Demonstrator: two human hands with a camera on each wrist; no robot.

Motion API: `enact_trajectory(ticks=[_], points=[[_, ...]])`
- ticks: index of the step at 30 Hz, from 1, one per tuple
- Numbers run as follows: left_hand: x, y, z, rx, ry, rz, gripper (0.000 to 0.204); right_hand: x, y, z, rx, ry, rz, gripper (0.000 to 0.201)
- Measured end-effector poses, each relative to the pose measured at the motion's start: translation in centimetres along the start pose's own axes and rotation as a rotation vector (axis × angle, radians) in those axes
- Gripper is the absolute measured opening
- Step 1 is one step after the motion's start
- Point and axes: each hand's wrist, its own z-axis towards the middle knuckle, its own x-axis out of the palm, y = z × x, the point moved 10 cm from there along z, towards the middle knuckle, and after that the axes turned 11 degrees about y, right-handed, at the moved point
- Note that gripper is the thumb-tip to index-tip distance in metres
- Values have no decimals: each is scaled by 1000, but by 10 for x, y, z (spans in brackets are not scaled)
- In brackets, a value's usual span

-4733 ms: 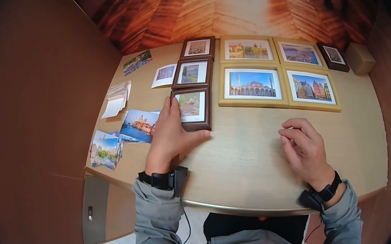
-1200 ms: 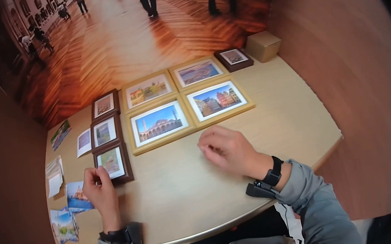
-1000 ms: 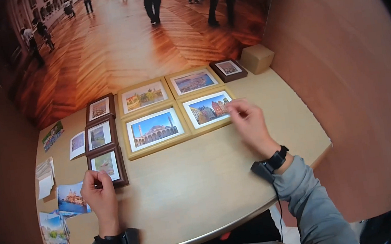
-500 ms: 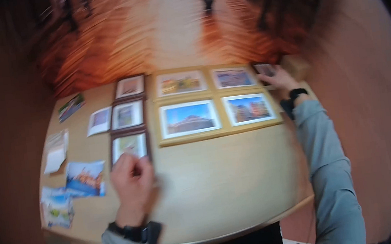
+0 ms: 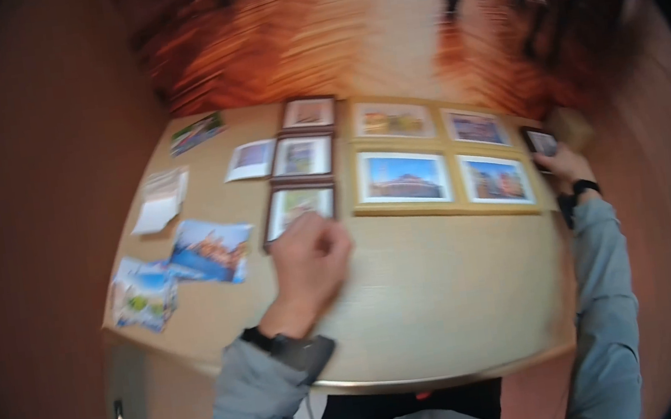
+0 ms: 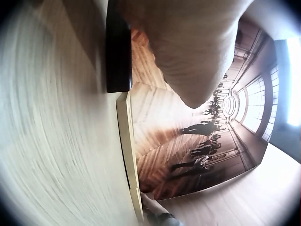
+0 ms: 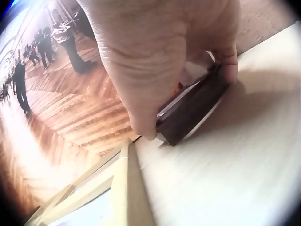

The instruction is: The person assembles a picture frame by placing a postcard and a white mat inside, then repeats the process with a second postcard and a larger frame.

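My right hand grips a small dark brown picture frame at the table's far right. In the right wrist view the thumb and fingers hold that frame by opposite edges, and it sits tilted over the tabletop. My left hand, fingers loosely curled and holding nothing, hovers by the lowest dark picture frame of a column, covering its lower part in the head view. Above it in the column are a middle dark frame and a top dark frame.
Yellow wooden frames form a block in the middle. Loose photos and a stack of white-backed prints lie at the left. A cardboard-coloured box stands beside the right hand. A printed mural rises behind the table.
My right hand has reached away to the right and taken hold of the separate small dark frame. The left hand has let go of the column's lowest frame and curled its fingers.
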Motion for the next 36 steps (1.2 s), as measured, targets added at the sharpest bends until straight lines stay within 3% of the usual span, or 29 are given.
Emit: enact_trajectory(ticks=[1, 4, 6, 7, 17, 18, 26, 29, 34, 36], points=[[5, 10, -1, -52, 19, -38, 24, -4, -7, -8, 83, 5, -88, 97], [7, 10, 0, -46, 37, -71, 27, 23, -41, -15, -80, 92, 117, 99], [11, 18, -1, -41, 38, -125, 27, 17, -51, -51, -29, -56, 53, 102], [12, 18, -1, -43, 41, -151, 28, 16, -55, -70, -2, -30, 30, 103], [13, 23, 0, -85, 78, -310, 30, 30, -46, -235, -87, 34, -19, 94], [14, 23, 0, -84, 82, -321, 30, 34, -42, -250, -66, 56, -4, 85], [18, 29, -1, -108, 105, -297, 30, 35, 103, -356, -356, 219, 198, 79], [18, 31, -2, -125, 97, -311, 29, 47, 154, -364, -410, 440, 249, 82], [19, 24, 0, -97, 129, -229, 26, 56, 200, -335, -566, 484, 407, 76], [18, 20, -1, -145, 146, -247, 25, 62, 198, -327, -466, 659, 571, 70]])
